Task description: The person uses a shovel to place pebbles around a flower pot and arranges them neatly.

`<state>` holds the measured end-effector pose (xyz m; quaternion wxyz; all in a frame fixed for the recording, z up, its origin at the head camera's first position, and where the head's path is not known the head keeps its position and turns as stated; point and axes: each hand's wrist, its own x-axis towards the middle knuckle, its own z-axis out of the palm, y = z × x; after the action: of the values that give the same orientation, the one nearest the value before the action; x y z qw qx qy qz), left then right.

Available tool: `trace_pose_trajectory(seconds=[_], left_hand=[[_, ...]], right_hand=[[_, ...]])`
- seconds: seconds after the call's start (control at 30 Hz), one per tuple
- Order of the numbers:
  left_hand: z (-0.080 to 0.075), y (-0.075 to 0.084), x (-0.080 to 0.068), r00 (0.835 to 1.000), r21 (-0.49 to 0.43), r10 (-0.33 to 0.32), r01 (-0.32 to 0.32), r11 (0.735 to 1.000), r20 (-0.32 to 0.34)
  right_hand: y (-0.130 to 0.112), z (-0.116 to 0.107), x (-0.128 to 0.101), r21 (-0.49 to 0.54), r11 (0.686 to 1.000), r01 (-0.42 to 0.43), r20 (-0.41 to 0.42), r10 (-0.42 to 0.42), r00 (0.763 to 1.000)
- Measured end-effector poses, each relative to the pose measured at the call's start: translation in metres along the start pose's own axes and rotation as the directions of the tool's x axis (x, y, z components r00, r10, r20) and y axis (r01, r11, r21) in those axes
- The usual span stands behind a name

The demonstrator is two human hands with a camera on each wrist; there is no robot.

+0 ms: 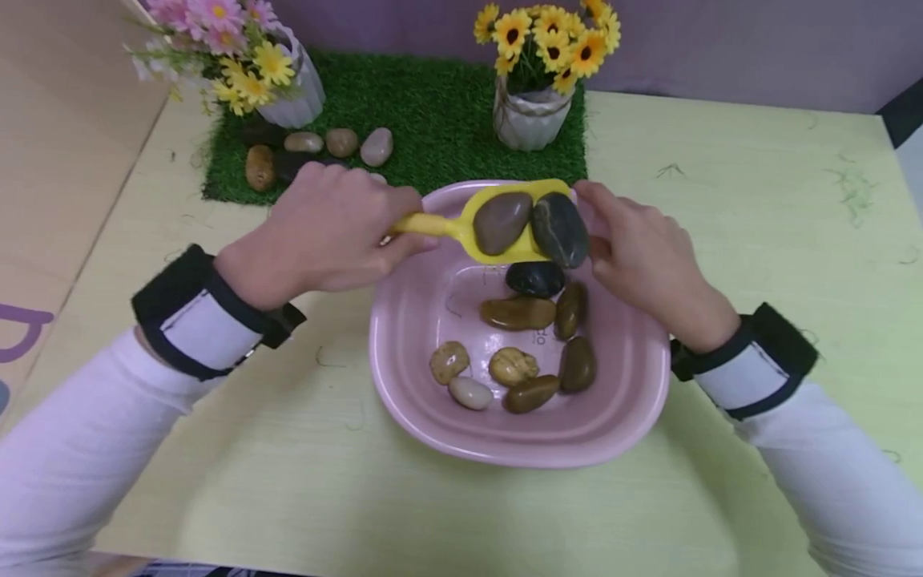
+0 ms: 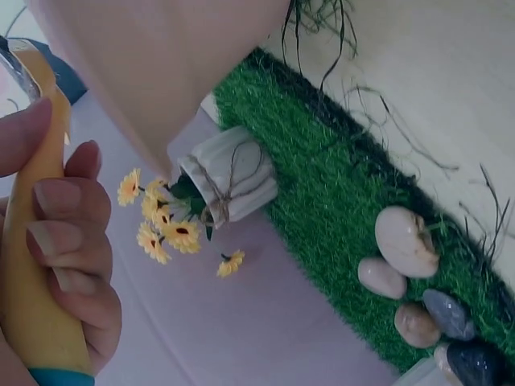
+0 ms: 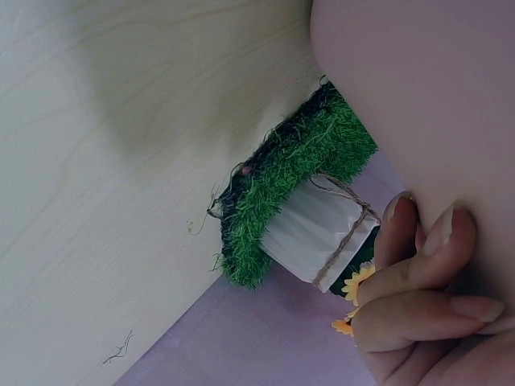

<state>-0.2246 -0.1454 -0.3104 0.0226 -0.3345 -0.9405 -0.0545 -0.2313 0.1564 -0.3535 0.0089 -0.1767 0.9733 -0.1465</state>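
- Already, in the head view, the left hand (image 1: 324, 228) is gripping the handle of a yellow scoop (image 1: 497, 220), fingers curled round it, and is holding the scoop over the 12 o'clock rim of the pink basin (image 1: 404, 385).
- Two stones are lying in the scoop: a brown stone (image 1: 501, 222) and, at its 3 o'clock, a dark stone (image 1: 560, 230) that is hanging over the scoop's edge.
- The right hand (image 1: 638, 256) is resting at the basin's 2 o'clock rim, its fingers bent toward the dark stone; whether they are touching or pinching it I cannot tell.
- Eight pebbles (image 1: 519, 353) are lying in the basin, while a few smaller stones (image 1: 332, 144) are sitting on the green turf mat (image 1: 433, 120) at 11 o'clock, beside a white vase of pink flowers (image 1: 292, 84). I am judging the moving of stones as partly done, with most of the basin's load left.
- Next, in the left wrist view, the fingers (image 2: 68, 241) are wrapping tightly round the yellow handle (image 2: 28, 265); the turf mat (image 2: 338, 193), more stones (image 2: 402, 241) and a ribbed vase of yellow flowers (image 2: 229, 185) are showing beyond.
- Last, in the right wrist view, the fingers (image 3: 418, 289) are curling against the pink basin wall (image 3: 418, 88), holding nothing that shows; the same vase (image 3: 318, 229) is standing on the mat (image 3: 298, 185).
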Motion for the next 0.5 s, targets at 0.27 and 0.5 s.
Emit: trace_pose_trajectory(seconds=[0.27,0.5], left_hand=[[-0.005,-0.012,-0.003,0.994,0.057,-0.053,0.058,0.997,-0.096],[-0.005,-0.021,-0.002,0.984,0.044,-0.137,0.143,0.989,-0.116]], right_hand=[[-0.001,-0.001,0.0,-0.013,1.0,-0.003,0.014,0.003,1.0],[-0.001,-0.001,0.0,-0.005,1.0,0.002,0.012,-0.002,1.0]])
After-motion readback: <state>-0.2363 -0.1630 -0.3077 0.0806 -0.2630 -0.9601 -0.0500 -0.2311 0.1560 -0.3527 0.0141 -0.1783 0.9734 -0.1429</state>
